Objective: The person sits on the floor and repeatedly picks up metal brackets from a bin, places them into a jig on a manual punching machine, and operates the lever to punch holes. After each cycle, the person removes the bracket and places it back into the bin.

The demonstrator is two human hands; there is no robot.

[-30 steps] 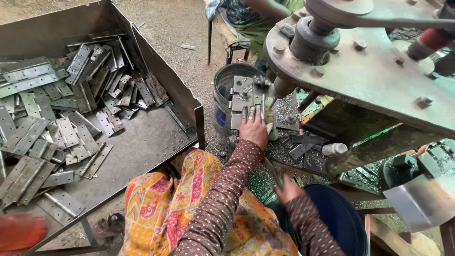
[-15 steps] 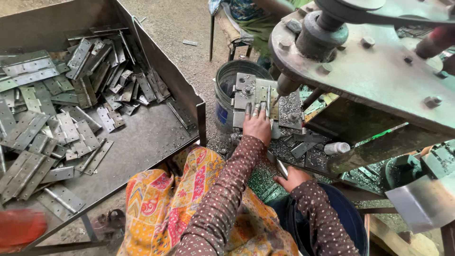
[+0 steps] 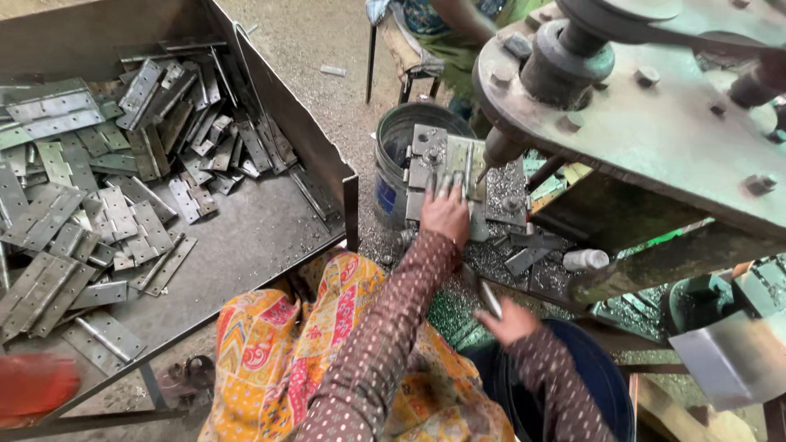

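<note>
My left hand presses a flat metal hinge plate onto the drill press fixture, fingers spread over the plate. The drill bit comes down just right of my fingertips, under the heavy grey press head. Lower down, my right hand grips a slim metal lever by the machine's front edge. Both arms wear brown dotted sleeves. Metal shavings cover the work table.
A big steel tray on the left holds several loose hinge plates. A grey bucket stands behind the fixture. A blue tub sits below my right hand. Another person sits on a stool at the back.
My left hand stays on the plate at the fixture. My right hand has come to the lever near the table's front edge. The view has shifted slightly.
</note>
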